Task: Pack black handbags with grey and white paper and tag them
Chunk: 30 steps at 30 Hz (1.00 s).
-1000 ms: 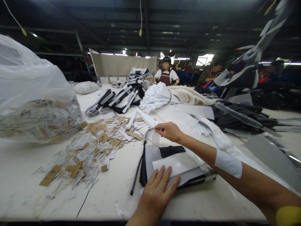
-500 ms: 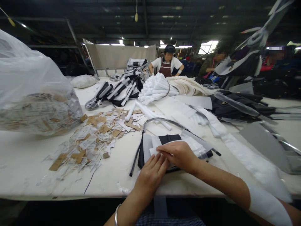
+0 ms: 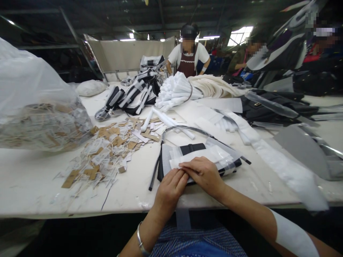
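A black handbag [image 3: 160, 169] lies flat near the table's front edge, its wrapped strap [image 3: 182, 127] arched out behind it. Over the bag lies a white wrapping sheet [image 3: 198, 155], with clear plastic pieces around its right end. My right hand [image 3: 206, 175] is closed, thumb and fingers pinching the sheet's near edge. Close against it, my left hand [image 3: 171, 189] presses its fingers together on the same edge. The fingertips of both hands meet there and partly hide the sheet.
Loose tags with strings [image 3: 107, 150] lie in a heap to the left, beside a big clear bag [image 3: 43, 117] of tags. White padding rolls [image 3: 177, 91] and wrapped black bags [image 3: 139, 92] stand behind. A long white padding strip [image 3: 278, 167] lies right. A co-worker [image 3: 189, 53] stands opposite.
The view has tilted down slightly. Both hands stay together at the sheet's near edge, and more of the sheet's left end shows flat on the handbag. The co-worker opposite appears nearer and more upright.
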Available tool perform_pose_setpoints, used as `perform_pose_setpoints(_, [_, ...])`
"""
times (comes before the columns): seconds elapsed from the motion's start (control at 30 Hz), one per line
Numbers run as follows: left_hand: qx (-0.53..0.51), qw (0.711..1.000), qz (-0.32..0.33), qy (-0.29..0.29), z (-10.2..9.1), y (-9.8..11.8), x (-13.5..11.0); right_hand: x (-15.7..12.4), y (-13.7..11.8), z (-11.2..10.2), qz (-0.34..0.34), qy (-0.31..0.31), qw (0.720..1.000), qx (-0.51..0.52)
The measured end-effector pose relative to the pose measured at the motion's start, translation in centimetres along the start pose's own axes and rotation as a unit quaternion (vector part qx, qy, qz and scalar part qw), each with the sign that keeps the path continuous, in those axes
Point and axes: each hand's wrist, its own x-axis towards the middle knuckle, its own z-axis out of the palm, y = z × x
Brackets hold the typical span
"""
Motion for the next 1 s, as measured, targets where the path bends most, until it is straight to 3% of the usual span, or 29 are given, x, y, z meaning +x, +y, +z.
perform_pose_setpoints(0.27, [-0.028,0.999,-0.039,-0.007,0.1,0.2,-0.9,-0.8,0.1,-0.2,-0.084,0.018,0.996,-0.020])
perform_pose_setpoints(0.47, [-0.046,0.993,-0.105,0.015,0.3,0.2,-1.4,-1.1,-0.2,-0.2,-0.104,0.044,0.992,-0.063])
perform_pose_setpoints(0.6, [-0.039,0.995,-0.088,0.032,0.2,0.2,-1.0,-1.3,-0.9,-0.4,-0.130,0.043,0.982,-0.127])
perform_pose_setpoints(0.7, [-0.040,0.998,-0.058,-0.003,0.0,0.0,-0.8,-1.3,-1.2,-0.3,-0.145,0.029,0.977,-0.151])
perform_pose_setpoints(0.8, [-0.051,0.997,-0.051,-0.025,0.0,-0.1,-0.9,-1.3,-1.1,-0.2,-0.152,-0.004,0.978,-0.140])
perform_pose_setpoints(1.0, [-0.045,0.997,-0.053,-0.017,-0.1,-0.1,-0.9,-0.2,-0.2,-1.8,-0.164,-0.043,0.985,-0.030])
